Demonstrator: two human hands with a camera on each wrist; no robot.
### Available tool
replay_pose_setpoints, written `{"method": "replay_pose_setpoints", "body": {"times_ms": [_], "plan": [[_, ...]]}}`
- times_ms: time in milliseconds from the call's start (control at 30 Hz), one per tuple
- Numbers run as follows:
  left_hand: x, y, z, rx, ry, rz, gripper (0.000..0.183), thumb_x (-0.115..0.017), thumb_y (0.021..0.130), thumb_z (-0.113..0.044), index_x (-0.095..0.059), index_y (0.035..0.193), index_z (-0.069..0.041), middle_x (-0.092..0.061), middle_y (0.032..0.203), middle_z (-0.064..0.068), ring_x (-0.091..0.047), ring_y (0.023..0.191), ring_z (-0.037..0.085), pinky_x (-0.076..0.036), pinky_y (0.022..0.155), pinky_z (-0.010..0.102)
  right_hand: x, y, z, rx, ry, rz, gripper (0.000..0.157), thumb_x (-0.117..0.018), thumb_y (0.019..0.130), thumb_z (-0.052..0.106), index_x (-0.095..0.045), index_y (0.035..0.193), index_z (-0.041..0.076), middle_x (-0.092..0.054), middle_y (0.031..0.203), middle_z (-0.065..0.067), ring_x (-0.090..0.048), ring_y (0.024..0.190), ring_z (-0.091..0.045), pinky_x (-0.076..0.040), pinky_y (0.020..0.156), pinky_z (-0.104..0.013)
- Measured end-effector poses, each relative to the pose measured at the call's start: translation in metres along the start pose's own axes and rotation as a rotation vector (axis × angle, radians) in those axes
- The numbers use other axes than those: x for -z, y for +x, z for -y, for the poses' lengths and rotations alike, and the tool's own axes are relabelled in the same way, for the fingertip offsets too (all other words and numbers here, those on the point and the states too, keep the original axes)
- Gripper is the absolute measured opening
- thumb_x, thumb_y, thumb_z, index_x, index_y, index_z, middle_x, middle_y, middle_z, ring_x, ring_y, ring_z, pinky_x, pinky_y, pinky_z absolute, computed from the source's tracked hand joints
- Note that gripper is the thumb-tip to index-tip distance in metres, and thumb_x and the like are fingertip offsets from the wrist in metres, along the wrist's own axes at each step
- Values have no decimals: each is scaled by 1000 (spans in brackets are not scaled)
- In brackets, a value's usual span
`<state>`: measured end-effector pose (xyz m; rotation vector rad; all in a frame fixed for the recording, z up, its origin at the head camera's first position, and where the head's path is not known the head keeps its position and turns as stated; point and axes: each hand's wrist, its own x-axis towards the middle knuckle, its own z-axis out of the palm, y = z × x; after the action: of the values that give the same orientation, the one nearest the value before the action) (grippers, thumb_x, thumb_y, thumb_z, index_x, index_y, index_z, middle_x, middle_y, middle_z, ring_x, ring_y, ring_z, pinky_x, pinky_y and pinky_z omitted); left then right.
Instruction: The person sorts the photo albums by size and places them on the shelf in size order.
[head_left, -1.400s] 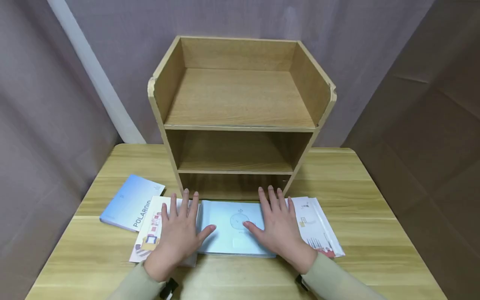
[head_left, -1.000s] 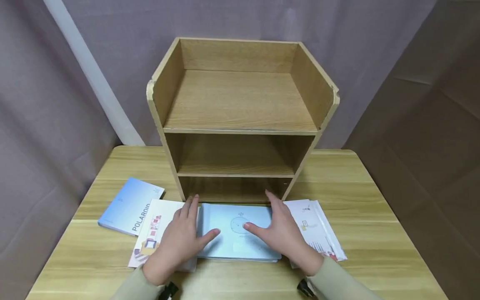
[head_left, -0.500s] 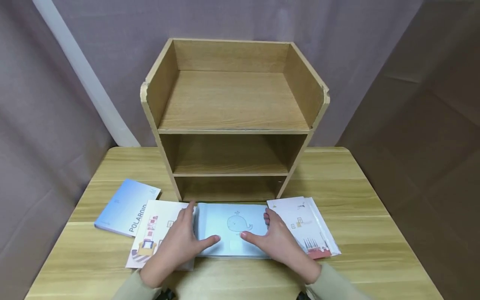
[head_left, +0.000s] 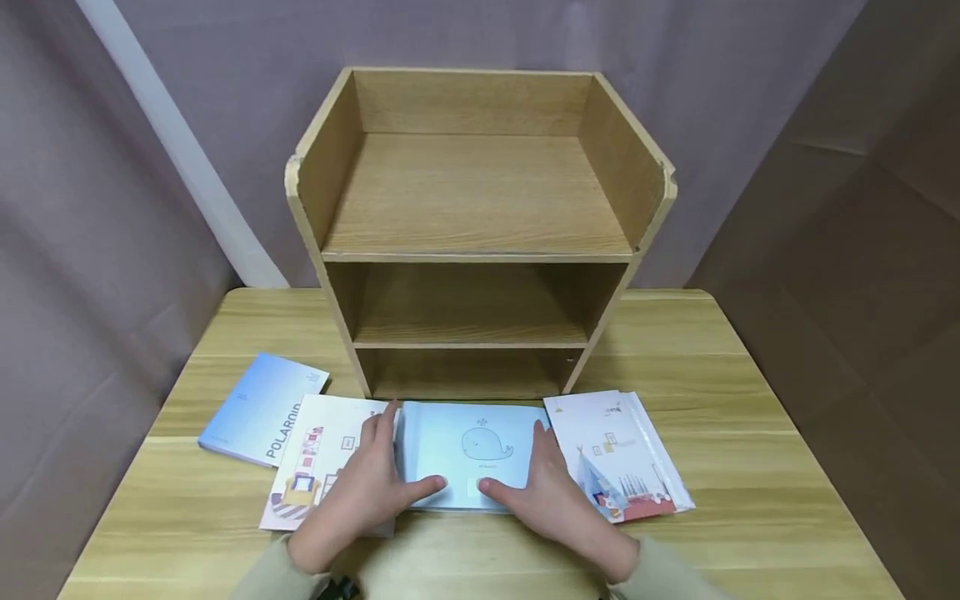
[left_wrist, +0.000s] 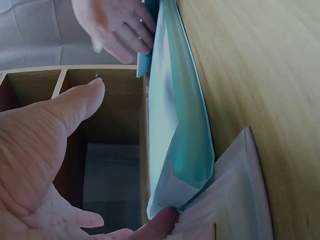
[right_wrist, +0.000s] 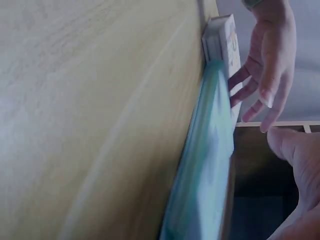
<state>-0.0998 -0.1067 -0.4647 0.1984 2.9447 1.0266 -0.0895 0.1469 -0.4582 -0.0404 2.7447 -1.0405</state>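
Observation:
A light blue album (head_left: 472, 467) with a whale drawing on its cover lies flat in front of the shelf. My left hand (head_left: 363, 483) is at its left end, over part of a white illustrated book (head_left: 311, 433). In the left wrist view a fingertip (left_wrist: 162, 222) touches the album's corner while the thumb (left_wrist: 82, 102) stays raised off the cover. At the right end is my right hand (head_left: 558, 496), fingers along the album's edge and thumb above the cover. A second white book (head_left: 618, 462) lies right of that hand, overlapping another pale item.
Behind the album stands a wooden shelf unit (head_left: 480, 196) with three levels. A blue POLAROID book (head_left: 262, 408) lies at the left, partly under the white book. A curtain backs the wooden table (head_left: 757, 475), and a brown sheet hangs at the right.
Both hands have turned from spread, palms down, to thumbs inward with fingers at the album's two ends. The thumbs have come closer together. The books lie as before.

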Motion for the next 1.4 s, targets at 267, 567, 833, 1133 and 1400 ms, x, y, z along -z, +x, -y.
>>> {"method": "replay_pose_setpoints", "body": {"times_ms": [267, 567, 833, 1133, 1400], "plan": [[8, 7, 2, 44, -268, 82, 116, -82, 72, -51, -15, 150, 2, -26, 144, 28, -45, 122, 38, -43, 99, 49, -4, 7, -7, -3, 84, -33, 119, -76, 77, 53, -7, 147, -14, -12, 152, -36, -15, 141, -44, -19, 113, -54], [13, 16, 6, 180, -586, 125, 85, -83, 77, -20, -34, 140, 9, -57, 121, 21, -58, 103, 26, -51, 89, 39, -11, 8, -10, 13, 111, -29, 116, -77, 78, 46, -6, 147, -14, -10, 152, -35, -11, 142, -43, -15, 115, -53], [4, 10, -1, 141, -620, 119, 83, -79, 81, -16, -29, 145, 0, -59, 117, 17, -63, 89, 20, -54, 77, 34, -11, 7, -12, 56, 151, -51, 115, -79, 78, 43, -7, 148, -13, -16, 152, -34, -17, 141, -40, -17, 115, -50], [7, 6, -7, 139, -684, 29, 68, -70, 88, -8, -32, 145, -6, -59, 120, 15, -61, 92, 20, -52, 82, 35, -7, 11, -7, -21, 318, -44, 106, -76, 82, 40, -12, 148, -11, -23, 150, -34, -25, 139, -41, -20, 114, -50], [19, 2, -7, 151, -830, 43, 55, -65, 91, -5, -40, 140, -12, -64, 109, 14, -65, 84, 25, -56, 72, 37, -5, 14, -8, -52, 471, -30, 90, -73, 86, 37, -21, 147, -3, -43, 142, -25, -47, 126, -35, -41, 103, -47]]}}
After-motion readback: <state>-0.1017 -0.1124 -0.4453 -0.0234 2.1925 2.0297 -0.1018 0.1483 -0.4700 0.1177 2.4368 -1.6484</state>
